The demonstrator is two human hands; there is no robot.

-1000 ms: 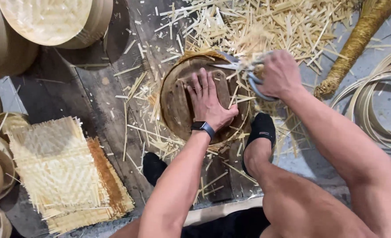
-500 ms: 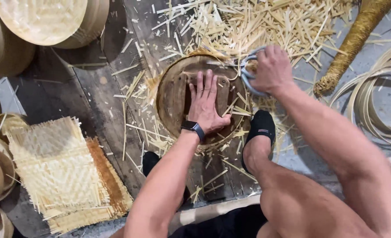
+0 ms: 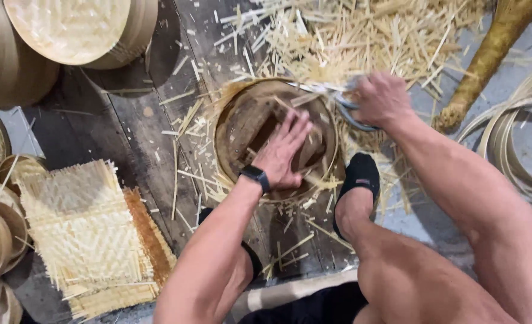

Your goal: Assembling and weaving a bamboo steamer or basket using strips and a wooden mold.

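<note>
A round bamboo steamer frame (image 3: 233,129) lies on the dark wooden floor in front of me. My left hand (image 3: 284,150) presses flat inside it, fingers spread, with a black watch at the wrist. My right hand (image 3: 383,99) is closed on the blue-grey handles of a pair of scissors (image 3: 344,102) at the frame's far right rim. The blades point left along the rim edge. My foot in a black sock (image 3: 359,177) rests just right of the frame.
Bamboo offcuts (image 3: 362,36) litter the floor beyond the frame. Stacked woven bamboo mats (image 3: 80,228) lie at lower left. Finished round steamers (image 3: 68,30) stand at upper left and along the left edge. Coiled bamboo strips (image 3: 518,150) lie at right, beside a brown broom (image 3: 488,60).
My left hand has turned clockwise inside the frame, and the frame has rotated with it. My right hand with the scissors stays at the far right rim.
</note>
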